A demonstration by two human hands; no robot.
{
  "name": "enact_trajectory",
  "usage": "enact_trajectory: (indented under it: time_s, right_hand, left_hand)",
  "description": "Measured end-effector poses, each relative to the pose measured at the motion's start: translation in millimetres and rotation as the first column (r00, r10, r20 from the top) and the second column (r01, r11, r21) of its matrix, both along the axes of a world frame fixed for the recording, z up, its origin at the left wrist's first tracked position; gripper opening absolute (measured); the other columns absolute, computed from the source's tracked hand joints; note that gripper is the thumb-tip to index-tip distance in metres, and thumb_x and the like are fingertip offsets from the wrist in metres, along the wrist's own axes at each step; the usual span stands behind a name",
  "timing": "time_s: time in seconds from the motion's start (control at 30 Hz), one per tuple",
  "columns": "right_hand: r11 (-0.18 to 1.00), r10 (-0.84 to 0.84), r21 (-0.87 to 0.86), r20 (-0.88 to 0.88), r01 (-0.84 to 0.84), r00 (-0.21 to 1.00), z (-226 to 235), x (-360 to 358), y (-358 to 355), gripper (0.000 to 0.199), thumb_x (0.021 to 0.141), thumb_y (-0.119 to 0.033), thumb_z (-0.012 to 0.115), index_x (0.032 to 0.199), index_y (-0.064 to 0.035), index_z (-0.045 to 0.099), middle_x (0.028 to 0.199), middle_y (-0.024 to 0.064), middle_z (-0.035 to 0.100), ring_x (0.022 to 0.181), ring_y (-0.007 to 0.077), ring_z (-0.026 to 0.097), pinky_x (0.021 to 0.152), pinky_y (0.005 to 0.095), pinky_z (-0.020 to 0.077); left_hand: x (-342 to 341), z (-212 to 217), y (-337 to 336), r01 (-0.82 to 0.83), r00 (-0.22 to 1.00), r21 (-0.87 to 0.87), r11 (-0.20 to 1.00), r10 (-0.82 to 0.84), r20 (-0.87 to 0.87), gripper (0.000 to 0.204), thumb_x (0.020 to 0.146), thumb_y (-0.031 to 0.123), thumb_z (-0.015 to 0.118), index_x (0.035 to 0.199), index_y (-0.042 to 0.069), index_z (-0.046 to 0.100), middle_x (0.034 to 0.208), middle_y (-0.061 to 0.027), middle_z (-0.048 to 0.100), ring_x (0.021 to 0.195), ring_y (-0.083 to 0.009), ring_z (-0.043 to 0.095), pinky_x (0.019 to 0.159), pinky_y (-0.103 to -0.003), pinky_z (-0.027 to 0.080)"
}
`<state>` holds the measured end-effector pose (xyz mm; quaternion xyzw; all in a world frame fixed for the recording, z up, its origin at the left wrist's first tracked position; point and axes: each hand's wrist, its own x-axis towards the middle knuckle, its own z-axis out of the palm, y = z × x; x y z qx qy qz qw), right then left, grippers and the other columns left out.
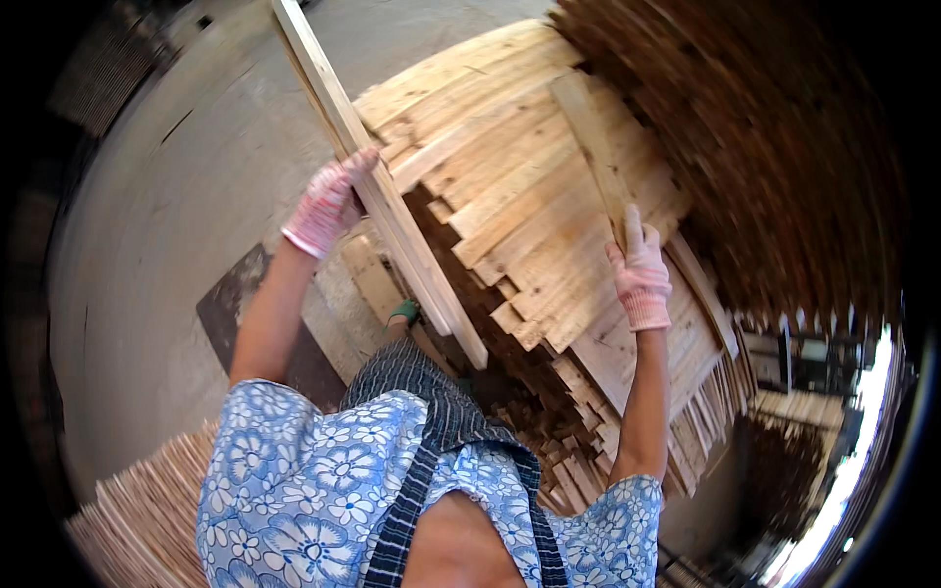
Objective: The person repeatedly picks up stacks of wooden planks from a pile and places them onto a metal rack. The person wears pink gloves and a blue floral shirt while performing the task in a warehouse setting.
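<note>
My left hand [330, 204], in a pink and white knit glove, is closed around a few long narrow wooden boards [397, 220] held together on edge, reaching from the top of the view down toward my apron. My right hand [641, 274], gloved alike, grips the near end of a single wooden board [593, 142], with a finger stretched along it. That board lies at a slant across a broad stack of pale wooden boards [529, 196], whose near ends are uneven. The left hand's fingertips are partly hidden behind the boards.
A tall, dark, blurred stack of boards [755, 127] rises at the right. More stacked boards [147, 519] stand at the lower left. A dark flat panel [270, 328] lies on the concrete floor [186, 225]. Below the main stack are jagged board ends [529, 421].
</note>
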<state>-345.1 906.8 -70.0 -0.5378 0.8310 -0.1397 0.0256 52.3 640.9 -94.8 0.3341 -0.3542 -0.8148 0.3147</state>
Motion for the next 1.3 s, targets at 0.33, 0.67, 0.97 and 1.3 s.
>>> enact_trajectory:
  time_s: [0.33,0.67,0.97,1.3]
  right_hand:
    - [0.973,0.044,0.232,-0.266,0.019,0.963,-44,12,-64,0.074,0.092,-0.041,0.068,0.157,-0.0285,0.035,0.12,0.0227,0.057,0.107,0.0429,0.058,0.089,0.0521,0.0504]
    - [0.989,0.039,0.146,-0.062,-0.03,0.997,3,-29,-80,0.069,0.091,-0.034,0.071,0.154,-0.0307,0.043,0.121,0.0211,0.058,0.111,0.0402,0.057,0.096,0.0485,0.0482]
    - [0.982,0.052,0.187,-0.093,-0.034,0.994,38,-146,-228,0.071,0.092,-0.035,0.069,0.156,-0.0346,0.038,0.126,0.0169,0.055,0.115,0.038,0.056,0.098,0.0474,0.0478]
    - [0.971,-0.13,0.202,-0.012,0.129,0.992,-21,-132,-290,0.07,0.088,-0.033,0.07,0.152,-0.0381,0.043,0.136,0.0152,0.052,0.127,0.0387,0.05,0.109,0.0484,0.041]
  left_hand:
    - [18,-214,140,-0.101,0.975,-0.244,0.964,0.146,0.17,0.035,0.1,0.009,0.056,0.133,-0.002,0.057,0.13,-0.0112,0.065,0.116,-0.0159,0.064,0.103,-0.027,0.05]
    - [-88,-204,136,-0.318,0.925,0.428,0.846,0.375,-0.054,0.037,0.095,0.009,0.066,0.13,0.006,0.053,0.12,-0.0095,0.068,0.11,-0.0171,0.067,0.097,-0.034,0.055]
    - [-51,-59,96,0.217,0.976,0.669,0.711,-0.181,-0.124,0.052,0.098,0.019,0.067,0.144,0.002,0.049,0.144,-0.0163,0.055,0.135,-0.032,0.053,0.112,-0.056,0.043]
    - [-35,-73,99,0.16,0.987,0.63,0.76,-0.122,-0.103,0.059,0.09,0.013,0.076,0.139,0.004,0.046,0.133,-0.019,0.059,0.118,-0.0385,0.062,0.092,-0.062,0.056]
